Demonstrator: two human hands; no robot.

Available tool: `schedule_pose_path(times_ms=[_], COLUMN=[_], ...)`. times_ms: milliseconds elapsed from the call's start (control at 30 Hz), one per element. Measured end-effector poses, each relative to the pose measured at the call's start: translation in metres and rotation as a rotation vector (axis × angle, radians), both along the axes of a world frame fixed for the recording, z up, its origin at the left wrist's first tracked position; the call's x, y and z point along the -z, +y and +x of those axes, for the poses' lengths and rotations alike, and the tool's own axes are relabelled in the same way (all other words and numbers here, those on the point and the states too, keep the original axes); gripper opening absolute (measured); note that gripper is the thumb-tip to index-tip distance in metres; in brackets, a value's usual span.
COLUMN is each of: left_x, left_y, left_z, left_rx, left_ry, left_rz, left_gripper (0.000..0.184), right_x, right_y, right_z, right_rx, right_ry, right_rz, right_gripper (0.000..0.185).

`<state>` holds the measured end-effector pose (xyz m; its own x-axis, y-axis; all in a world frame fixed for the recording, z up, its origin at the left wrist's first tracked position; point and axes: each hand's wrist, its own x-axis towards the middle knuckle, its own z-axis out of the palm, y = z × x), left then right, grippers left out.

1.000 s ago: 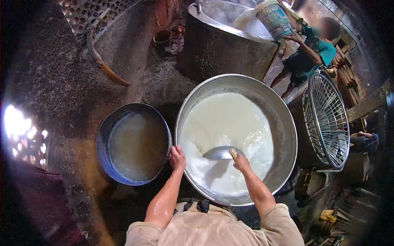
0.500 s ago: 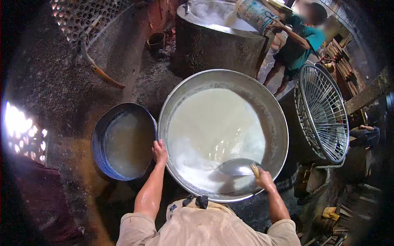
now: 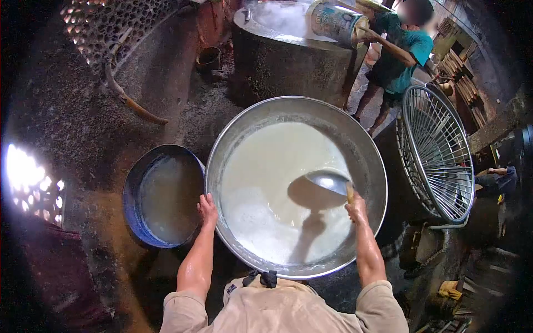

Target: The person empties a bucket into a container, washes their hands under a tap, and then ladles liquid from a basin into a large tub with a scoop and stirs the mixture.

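A wide metal basin (image 3: 378,166) in front of me holds a pale, milky liquid (image 3: 277,161) with white foam near its lower left side. My left hand (image 3: 207,210) is closed on the basin's left rim. My right hand (image 3: 356,208) grips the short wooden handle of a metal scoop (image 3: 327,180). The scoop hangs over the right part of the liquid and casts a shadow on it. Left of the basin stands a blue tub (image 3: 135,222) with murky, brownish liquid inside.
Behind the basin, a co-worker in a green shirt (image 3: 401,69) tips a printed bucket (image 3: 335,23) over a steaming round vat (image 3: 288,66). A barred metal basket (image 3: 436,152) leans at the right. A small pot (image 3: 209,59) stands at the back left.
The scoop has come up out of the liquid and moved right with my right hand. My left hand stays on the rim. The co-worker's bucket has tipped further over the vat.
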<state>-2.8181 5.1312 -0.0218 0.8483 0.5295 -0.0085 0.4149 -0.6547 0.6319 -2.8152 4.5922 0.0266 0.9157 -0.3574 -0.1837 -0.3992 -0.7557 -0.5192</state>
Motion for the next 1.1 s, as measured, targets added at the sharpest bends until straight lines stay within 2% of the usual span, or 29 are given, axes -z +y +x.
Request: schedule_pose_path(times_ms=[33,133,200,233,333,400,567,667,800,867,933,967,1067,1100], left_x=[0.002,0.007,0.005,0.005,0.008,0.010,0.001,0.008,-0.007,0.004,-0.007,-0.006,-0.016,-0.018], left_y=[0.000,0.003,0.000,0.000,0.003,0.002,-0.007,-0.002,-0.007,-0.006,-0.009,-0.008,-0.010,-0.011], left_z=[0.001,0.000,0.000,0.000,0.002,0.001,-0.002,-0.001,-0.003,-0.002,-0.002,-0.002,-0.003,-0.003], left_rx=[-0.006,-0.054,-0.007,-0.031,-0.020,-0.024,-0.042,-0.044,-0.039,-0.028,-0.037,-0.023,-0.025,-0.024], left_ry=[-0.002,0.018,0.004,0.003,0.052,0.033,-0.007,0.001,-0.007,-0.087,-0.057,-0.079,-0.045,-0.081], left_rz=[0.000,0.006,0.028,0.007,-0.027,-0.015,0.001,0.003,-0.006,-0.044,-0.016,-0.035,-0.087,-0.082], left_gripper=[0.042,0.042,0.042,0.041,0.041,0.040,0.036,0.035,0.033,0.033,0.033,0.033,0.032,0.032], right_x=[-0.002,0.022,0.054,0.038,0.046,0.053,0.042,0.019,-0.026,-0.046,-0.100,-0.113,-0.165,-0.157], right_y=[0.008,0.029,0.037,0.053,0.083,0.103,0.159,0.189,0.219,0.216,0.220,0.218,0.241,0.249], right_z=[-0.003,-0.020,-0.031,-0.039,-0.067,-0.081,-0.118,-0.134,-0.135,-0.126,-0.097,-0.082,-0.022,-0.006], right_rx=[0.029,-0.009,-0.101,-0.019,-0.088,-0.063,-0.007,-0.007,-0.031,-0.121,-0.123,-0.218,-0.284,-0.303], right_ry=[0.096,0.142,0.113,0.215,0.132,0.242,0.294,0.326,0.403,0.416,0.518,0.460,0.383,0.274], right_rz=[0.129,0.205,0.104,0.207,0.296,0.310,0.366,0.385,0.366,0.355,0.344,0.362,0.210,0.205], right_gripper=[0.046,0.041,0.043,0.045,0.062,0.070,0.070,0.071,0.074,0.073,0.069,0.069,0.068,0.067])
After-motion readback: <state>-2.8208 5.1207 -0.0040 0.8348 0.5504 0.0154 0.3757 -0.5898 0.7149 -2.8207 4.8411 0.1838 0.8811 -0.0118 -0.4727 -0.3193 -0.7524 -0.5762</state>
